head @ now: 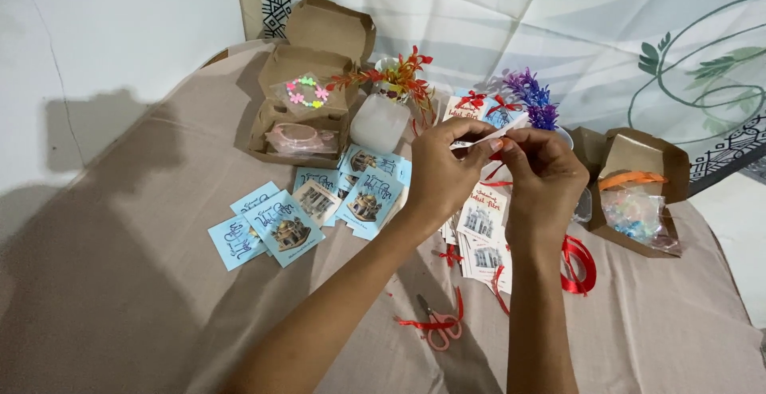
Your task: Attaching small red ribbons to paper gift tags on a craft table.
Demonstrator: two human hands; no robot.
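From the head camera, the left hand [437, 175] and the right hand [545, 172] meet above the beige cloth-covered bench [120, 298], fingers pinched shut on a small white paper card [479, 140] held between them. Below lie pale blue picture cards [275, 226], red-handled scissors [437, 332], a red ribbon roll [581, 265] and open brown cardboard boxes [307, 83].

Table cloth [120, 282]: matt beige fabric, soft creases. On it: kraft cardboard boxes [307, 83], matt brown; blue cards [279, 226], smooth paper w/ slight sheen; red ribbon [578, 262], glossy satin; scissors [439, 332], pink plastic handles.
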